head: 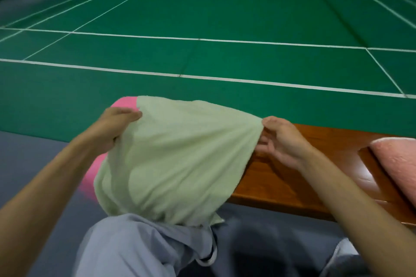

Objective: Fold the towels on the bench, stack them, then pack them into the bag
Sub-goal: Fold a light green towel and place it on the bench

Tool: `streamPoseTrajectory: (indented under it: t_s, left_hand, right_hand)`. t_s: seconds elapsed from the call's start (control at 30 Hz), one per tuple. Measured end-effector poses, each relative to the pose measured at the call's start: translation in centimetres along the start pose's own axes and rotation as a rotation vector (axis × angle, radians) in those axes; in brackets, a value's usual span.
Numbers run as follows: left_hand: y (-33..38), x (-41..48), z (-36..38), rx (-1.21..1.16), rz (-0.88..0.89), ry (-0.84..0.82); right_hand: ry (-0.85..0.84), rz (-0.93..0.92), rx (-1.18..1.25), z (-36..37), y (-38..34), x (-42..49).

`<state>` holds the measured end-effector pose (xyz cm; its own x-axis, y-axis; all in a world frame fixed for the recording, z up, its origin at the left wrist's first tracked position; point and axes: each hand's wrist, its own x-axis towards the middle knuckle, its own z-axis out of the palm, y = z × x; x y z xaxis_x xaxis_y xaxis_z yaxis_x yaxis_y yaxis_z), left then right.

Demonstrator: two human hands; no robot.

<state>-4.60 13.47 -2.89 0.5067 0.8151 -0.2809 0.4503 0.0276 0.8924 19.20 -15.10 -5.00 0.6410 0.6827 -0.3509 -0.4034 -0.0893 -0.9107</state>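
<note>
A pale green towel [171, 159] hangs in the air between my hands, its lower edge draped on my lap. My left hand [114, 126] grips its left top edge. My right hand [281, 139] pinches its right top corner between thumb and forefinger. Behind the green towel, a bright pink thing [94, 171] shows at its left side; I cannot tell whether it is a towel or the bag. A light pink towel [398, 162] lies on the wooden bench [299, 177] at the right edge of the view.
The bench runs from the centre to the lower right. My legs in grey trousers [146, 247] fill the bottom of the view. Beyond lies a green sports court floor [202, 18] with white lines, and grey flooring [33, 157] at the left.
</note>
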Motion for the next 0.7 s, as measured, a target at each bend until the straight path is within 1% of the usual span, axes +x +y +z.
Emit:
streamPoseTrajectory:
  t_s: [0.03, 0.1, 0.17, 0.23, 0.33, 0.43, 0.5, 0.57, 0.63, 0.7]
  left_hand:
    - [0.6, -0.2, 1.7, -0.057, 0.008, -0.058]
    - [1.3, -0.4, 5.3, -0.08, 0.019, -0.133]
    - [1.3, -0.4, 9.3, -0.074, 0.03, -0.151]
    - [1.3, -0.6, 13.6, -0.132, 0.02, -0.171]
    - [1.1, -1.1, 19.2, -0.095, 0.053, -0.15]
    - [0.3, -1.4, 22.1, -0.014, 0.085, -0.076]
    - [-0.6, -1.4, 23.1, 0.036, 0.084, -0.047]
    - [-1.0, -1.2, 23.4, 0.077, 0.083, -0.013]
    - [-0.8, -0.9, 23.7, 0.104, 0.084, 0.009]
    - [-0.1, -1.3, 23.9, 0.207, 0.129, 0.038]
  right_hand:
    - [0.021, 0.014, 0.073, -2.1, -0.4, -0.1]
    - [0.14, 0.02, 0.124, -6.3, -0.8, -0.2]
    - [0.299, -0.014, 0.116, -10.1, -0.7, -0.2]
    - [0.429, -0.048, 0.073, -12.9, -0.4, -0.5]
    - [0.552, -0.095, -0.039, -17.0, 0.8, 0.1]
    - [0.657, -0.171, -0.183, -18.1, 0.6, -0.6]
    - [0.695, -0.22, -0.236, -18.7, 0.5, -1.0]
    - [0.693, -0.271, -0.302, -19.6, 1.2, -1.1]
    - [0.661, -0.274, -0.368, -20.3, 1.6, -1.2]
    - [0.63, -0.245, -0.495, -20.3, 1.5, -1.4]
